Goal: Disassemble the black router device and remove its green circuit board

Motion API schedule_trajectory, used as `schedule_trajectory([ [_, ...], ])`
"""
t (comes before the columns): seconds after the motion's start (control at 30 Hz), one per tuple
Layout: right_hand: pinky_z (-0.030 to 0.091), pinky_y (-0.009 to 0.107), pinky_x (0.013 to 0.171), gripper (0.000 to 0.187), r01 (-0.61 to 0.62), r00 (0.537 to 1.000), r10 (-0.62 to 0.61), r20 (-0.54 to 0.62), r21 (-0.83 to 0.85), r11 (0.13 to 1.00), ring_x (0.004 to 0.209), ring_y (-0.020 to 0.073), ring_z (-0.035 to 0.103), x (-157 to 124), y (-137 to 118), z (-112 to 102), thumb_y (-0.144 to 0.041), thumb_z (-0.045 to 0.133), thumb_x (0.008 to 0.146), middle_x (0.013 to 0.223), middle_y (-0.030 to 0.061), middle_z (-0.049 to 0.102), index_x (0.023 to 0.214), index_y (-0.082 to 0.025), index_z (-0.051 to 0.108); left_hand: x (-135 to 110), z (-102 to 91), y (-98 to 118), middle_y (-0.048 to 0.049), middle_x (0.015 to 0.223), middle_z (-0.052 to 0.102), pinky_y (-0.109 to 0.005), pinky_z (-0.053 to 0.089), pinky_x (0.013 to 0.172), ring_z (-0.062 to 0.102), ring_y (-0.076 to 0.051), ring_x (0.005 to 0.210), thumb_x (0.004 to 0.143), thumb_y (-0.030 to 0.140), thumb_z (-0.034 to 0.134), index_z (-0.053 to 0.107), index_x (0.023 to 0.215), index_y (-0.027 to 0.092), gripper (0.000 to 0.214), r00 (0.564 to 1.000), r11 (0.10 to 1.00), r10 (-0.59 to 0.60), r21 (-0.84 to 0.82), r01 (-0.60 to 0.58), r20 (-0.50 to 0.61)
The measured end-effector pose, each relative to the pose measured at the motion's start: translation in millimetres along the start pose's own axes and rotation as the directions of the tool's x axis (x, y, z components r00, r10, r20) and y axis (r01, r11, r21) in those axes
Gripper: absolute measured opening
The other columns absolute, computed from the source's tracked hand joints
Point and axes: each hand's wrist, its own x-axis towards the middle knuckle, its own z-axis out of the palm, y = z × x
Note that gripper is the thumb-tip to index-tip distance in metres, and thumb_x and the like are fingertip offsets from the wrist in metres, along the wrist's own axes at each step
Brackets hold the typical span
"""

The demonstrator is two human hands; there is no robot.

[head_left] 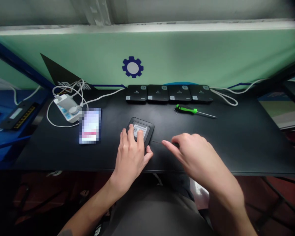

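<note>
A small black square box [149, 128] lies on the dark table with its white label facing up. My left hand [131, 147] grips it from the near side, fingertips over the label and thumb by the near right edge. My right hand [194, 147] is closed, thumb stretched toward the box, round a tool whose grip is hidden. From that fist a thin metal shaft [156, 141] reaches to the box's right edge. Whether the tip goes into the edge, I cannot tell. Beyond my right hand lies a screwdriver [186, 109] with a green and black handle.
Several similar black boxes [158, 94] stand in a row along the green wall. Small screws [176, 112] lie by the screwdriver's handle. To the left are a lit phone [90, 126] and a white power strip [68, 109] with tangled cables. The table's front edge [260, 172] runs close to me.
</note>
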Motion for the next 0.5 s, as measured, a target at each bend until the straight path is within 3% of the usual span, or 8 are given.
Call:
schedule_trajectory([
  [0.1,0.035,0.037,0.064,0.065,-0.081,0.996,0.072,0.047,0.249,0.965,0.061,0.0223,0.061,-11.5,10.0,18.5,-0.065,0.037,0.122,0.069,0.0073,0.071,0.077,-0.026,0.064,-0.8,1.3,-0.1,-0.0356,0.171,0.052,-0.068,0.061,0.119,0.058,-0.057,0.155,0.103,0.029,0.07,0.058,0.148,0.008,0.051,1.0,1.0,-0.005,0.017,0.005,-0.006],
  [0.2,0.042,0.035,0.066,0.067,-0.129,0.992,0.12,0.046,0.388,0.913,0.065,0.024,0.068,-21.2,13.0,37.5,-0.067,0.036,0.121,0.07,0.0072,0.074,0.084,-0.026,0.073,-0.5,2.0,-0.5,-0.0367,0.17,0.052,-0.068,0.061,0.12,0.058,-0.058,0.155,0.104,0.029,0.071,0.06,0.147,0.006,0.051,1.0,1.0,0.0,0.018,0.0,-0.007],
  [0.37,0.049,0.035,0.075,0.064,-0.213,0.977,0.194,0.091,0.489,0.846,0.078,0.0276,0.076,-26.4,12.8,56.5,-0.069,0.039,0.119,0.078,0.0077,0.079,0.09,-0.026,0.077,0.9,3.2,-1.9,-0.0359,0.171,0.053,-0.069,0.061,0.12,0.059,-0.058,0.155,0.106,0.031,0.071,0.059,0.152,0.006,0.055,0.999,1.0,-0.018,-0.006,0.018,-0.033],
  [0.5,0.046,0.034,0.076,0.058,-0.261,0.964,0.203,0.171,0.477,0.839,0.081,0.0263,0.075,-26.4,14.6,61.0,-0.069,0.039,0.119,0.088,0.0047,0.081,0.092,-0.028,0.071,2.4,2.4,-3.9,-0.0366,0.168,0.056,-0.067,0.061,0.12,0.062,-0.056,0.153,0.109,0.038,0.072,0.057,0.155,0.005,0.058,0.999,1.0,-0.017,-0.012,0.017,-0.048],
])
